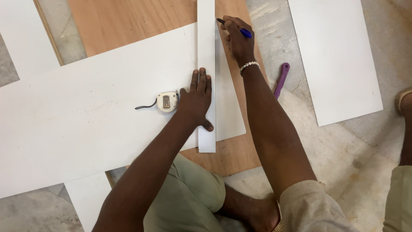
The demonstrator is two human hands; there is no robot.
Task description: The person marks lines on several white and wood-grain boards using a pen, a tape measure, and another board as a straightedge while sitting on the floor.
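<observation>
My left hand (196,101) lies flat, fingers spread, pressing a narrow white strip (206,47) down across a large white board (86,111). My right hand (238,41) grips a blue pen (240,30) with its tip at the strip's right edge, near the far end. A white bead bracelet sits on that wrist. A small white tape measure (166,102) with a black wrist cord rests on the board just left of my left hand.
A brown plywood sheet (124,21) lies under the white board. Another white panel (339,56) lies at the right on the stone floor. A purple tool (281,79) lies beside my right forearm. More white boards lie at the far left and bottom left.
</observation>
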